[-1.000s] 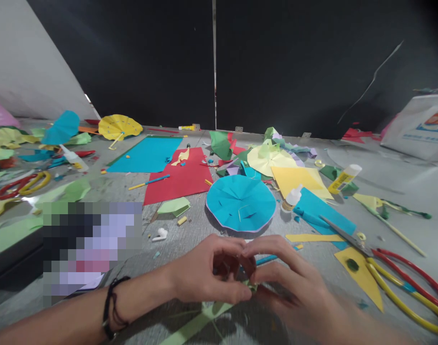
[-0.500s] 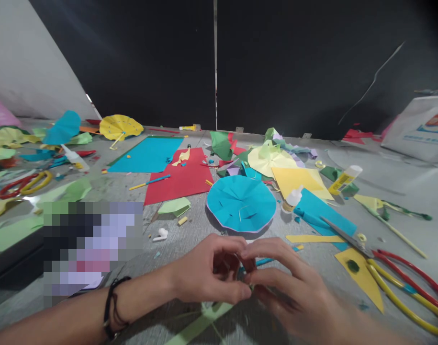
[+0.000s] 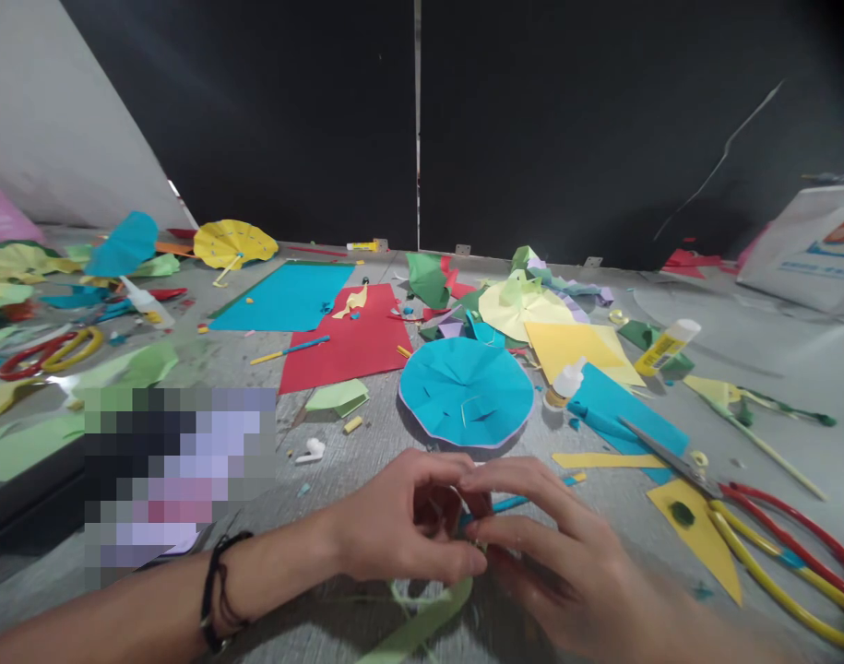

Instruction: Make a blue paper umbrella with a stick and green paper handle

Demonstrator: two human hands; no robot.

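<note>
My left hand point(image 3: 411, 516) and my right hand point(image 3: 560, 544) meet fingertip to fingertip low in the middle of the head view. Both are closed, pinching the end of a pale green paper strip point(image 3: 422, 627) that trails from them towards the lower edge. The pinched end is mostly hidden by my fingers. Part of a thin blue stick point(image 3: 510, 503) shows just behind my right fingers. Beyond my hands lies a round, pleated blue paper disc point(image 3: 467, 378) with a light purple edge.
Red-and-yellow-handled scissors point(image 3: 716, 498) lie at right, near a small glue bottle point(image 3: 565, 385) and a glue stick point(image 3: 669, 347). Red paper point(image 3: 366, 341) and a blue sheet point(image 3: 283, 295) are further back. A white earbud point(image 3: 312, 451) lies left of the disc. A dark panel point(image 3: 290, 120) stands behind.
The pale green strip has shifted to the right, and its upper part now curves beneath my fingers. Both hands stay pressed together in almost the same place.
</note>
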